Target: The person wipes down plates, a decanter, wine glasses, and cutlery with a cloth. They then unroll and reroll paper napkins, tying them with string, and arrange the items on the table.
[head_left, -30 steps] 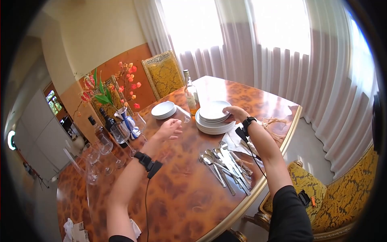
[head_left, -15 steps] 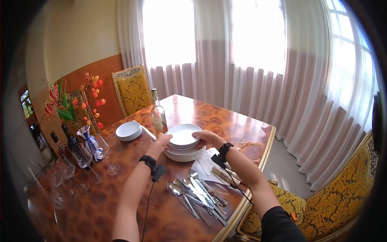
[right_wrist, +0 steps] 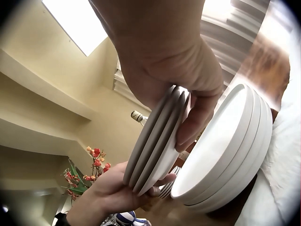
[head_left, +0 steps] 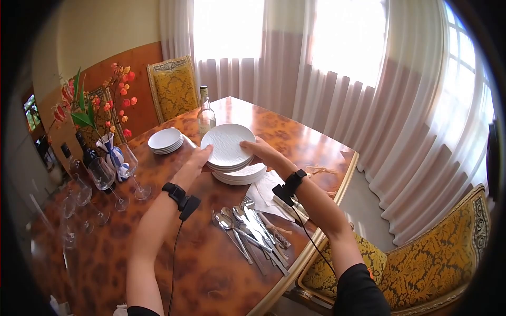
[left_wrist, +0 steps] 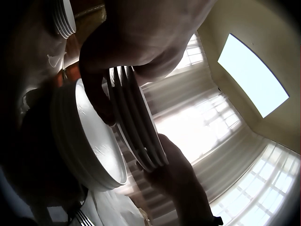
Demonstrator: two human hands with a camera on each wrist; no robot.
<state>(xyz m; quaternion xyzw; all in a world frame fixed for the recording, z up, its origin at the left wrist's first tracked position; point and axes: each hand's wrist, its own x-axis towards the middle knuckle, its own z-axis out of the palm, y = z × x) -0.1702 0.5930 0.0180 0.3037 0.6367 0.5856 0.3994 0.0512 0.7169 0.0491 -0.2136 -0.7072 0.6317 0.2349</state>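
Note:
Both hands hold a short stack of white plates (head_left: 227,143) by its opposite edges. My left hand (head_left: 198,159) grips the left rim and my right hand (head_left: 259,149) the right rim, thumbs on top and fingers curled underneath. In the right wrist view the held plates (right_wrist: 153,141) are apart from a stack of larger white plates (right_wrist: 214,150), with a gap between them. That larger stack (head_left: 240,177) rests on the table just below the held plates in the head view, partly hidden by them.
Smaller white dishes (head_left: 165,140) stand stacked at left, a glass bottle (head_left: 206,118) behind. Mixed cutlery (head_left: 250,231) and white napkins (head_left: 262,195) lie in front. Wine glasses (head_left: 103,176), dark bottles (head_left: 84,150) and a flower vase (head_left: 113,155) stand far left. A yellow chair (head_left: 432,253) is at right.
My left hand has come from beside the dishes to the left rim of the upper plates. Both hands have lifted these plates off the larger stack and tilted them toward me.

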